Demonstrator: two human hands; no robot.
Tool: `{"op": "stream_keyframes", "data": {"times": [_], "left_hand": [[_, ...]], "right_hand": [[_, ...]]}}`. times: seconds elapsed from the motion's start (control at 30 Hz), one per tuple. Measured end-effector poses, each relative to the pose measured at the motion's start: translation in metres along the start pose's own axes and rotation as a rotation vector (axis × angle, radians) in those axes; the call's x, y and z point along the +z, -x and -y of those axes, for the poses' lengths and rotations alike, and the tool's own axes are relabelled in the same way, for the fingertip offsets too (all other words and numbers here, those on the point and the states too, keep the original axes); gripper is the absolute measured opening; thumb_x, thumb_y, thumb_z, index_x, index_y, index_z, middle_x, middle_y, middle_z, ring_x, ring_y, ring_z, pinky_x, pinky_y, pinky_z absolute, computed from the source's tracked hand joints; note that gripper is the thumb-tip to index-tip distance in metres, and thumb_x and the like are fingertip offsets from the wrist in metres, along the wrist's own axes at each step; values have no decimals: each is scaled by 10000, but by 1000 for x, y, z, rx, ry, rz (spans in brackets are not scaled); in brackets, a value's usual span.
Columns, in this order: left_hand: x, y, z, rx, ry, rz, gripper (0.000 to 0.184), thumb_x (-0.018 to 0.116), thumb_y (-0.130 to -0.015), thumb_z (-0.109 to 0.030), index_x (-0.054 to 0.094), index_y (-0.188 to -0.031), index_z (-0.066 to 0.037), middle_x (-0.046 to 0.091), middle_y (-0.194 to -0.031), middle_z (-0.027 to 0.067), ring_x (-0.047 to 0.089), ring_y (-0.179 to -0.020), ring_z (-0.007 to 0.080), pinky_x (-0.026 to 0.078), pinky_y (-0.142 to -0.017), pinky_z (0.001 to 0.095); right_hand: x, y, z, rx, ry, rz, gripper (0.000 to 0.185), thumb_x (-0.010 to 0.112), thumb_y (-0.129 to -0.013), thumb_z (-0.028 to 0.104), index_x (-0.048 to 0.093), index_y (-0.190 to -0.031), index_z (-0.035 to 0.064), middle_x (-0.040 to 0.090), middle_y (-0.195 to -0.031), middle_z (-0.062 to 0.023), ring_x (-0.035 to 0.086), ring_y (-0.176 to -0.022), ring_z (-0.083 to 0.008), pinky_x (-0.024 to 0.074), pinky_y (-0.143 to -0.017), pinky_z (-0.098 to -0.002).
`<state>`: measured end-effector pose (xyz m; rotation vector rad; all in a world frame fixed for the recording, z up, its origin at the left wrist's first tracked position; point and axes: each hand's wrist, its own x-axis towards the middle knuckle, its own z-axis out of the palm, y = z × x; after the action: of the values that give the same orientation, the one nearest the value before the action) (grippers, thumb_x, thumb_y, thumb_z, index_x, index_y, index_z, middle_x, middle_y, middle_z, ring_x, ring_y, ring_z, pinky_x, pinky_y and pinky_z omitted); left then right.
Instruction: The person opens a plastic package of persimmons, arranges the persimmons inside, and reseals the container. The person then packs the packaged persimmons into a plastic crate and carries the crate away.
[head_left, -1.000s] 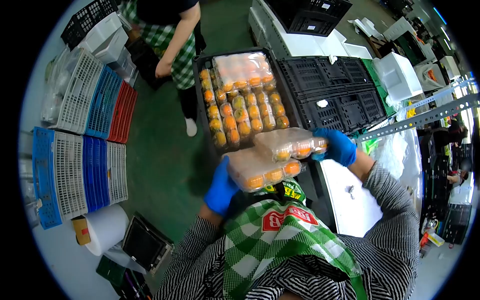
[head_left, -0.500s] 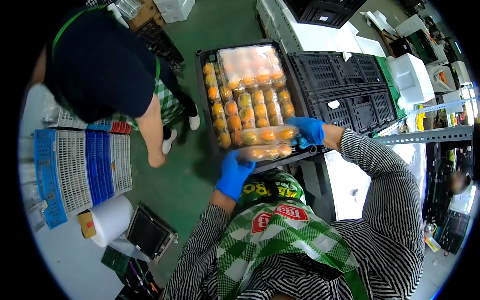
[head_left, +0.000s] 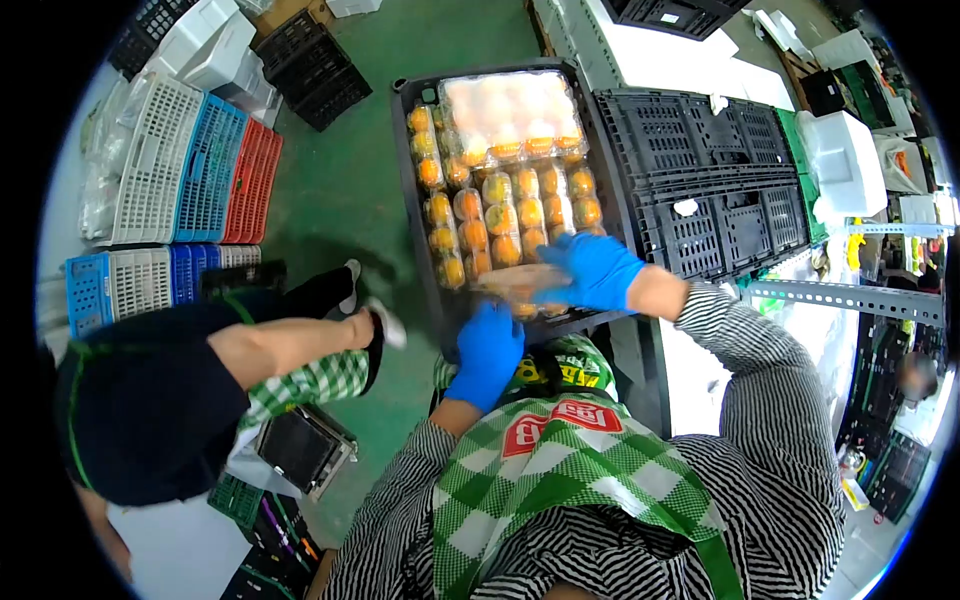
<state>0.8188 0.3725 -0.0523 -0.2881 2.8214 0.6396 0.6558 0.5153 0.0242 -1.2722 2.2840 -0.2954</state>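
Observation:
A black crate (head_left: 412, 215) holds several clear packs of orange fruit (head_left: 503, 218), stood on edge in rows. One pack (head_left: 515, 115) lies flat across the far end. My left hand (head_left: 488, 352), in a blue glove, is at the crate's near edge beside the nearest packs; its fingertips are dark and blurred. My right hand (head_left: 592, 272), also gloved in blue, reaches over the near right part of the crate with fingers spread on or just above a blurred pack (head_left: 522, 283). Whether either hand grips a pack cannot be made out.
Folded black crates (head_left: 715, 185) are stacked right of the fruit crate, beside a metal rail (head_left: 850, 298). A co-worker (head_left: 150, 390) bends at the left. White, blue and red baskets (head_left: 207, 170) stand behind, a black crate (head_left: 310, 70) on the floor.
The two packs I held have gone down into the near end of the crate. My right hand has spread its fingers over them. The co-worker has moved nearer on the left and bent down.

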Motion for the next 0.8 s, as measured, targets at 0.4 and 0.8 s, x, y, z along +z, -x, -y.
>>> {"op": "stream_keyframes", "data": {"times": [0.4, 0.8], "left_hand": [[23, -33, 41, 180, -190, 39, 200, 657, -716, -275, 664, -853, -130, 596, -741, 103, 605, -678, 276, 479, -615, 402], [-29, -23, 47, 295, -164, 30, 183, 614, -775, -224, 606, -857, -61, 565, -793, 119, 577, -682, 295, 458, -620, 403]], "right_hand": [[-6, 23, -14, -89, -191, -54, 420, 660, -778, 299, 559, -1092, 38, 601, -965, -179, 608, -866, -340, 493, -749, -410], [60, 51, -53, -7, 168, -182, 764, 655, -772, 357, 314, -1377, 36, 345, -1347, -223, 353, -1239, -383, 312, -973, -479]]}}
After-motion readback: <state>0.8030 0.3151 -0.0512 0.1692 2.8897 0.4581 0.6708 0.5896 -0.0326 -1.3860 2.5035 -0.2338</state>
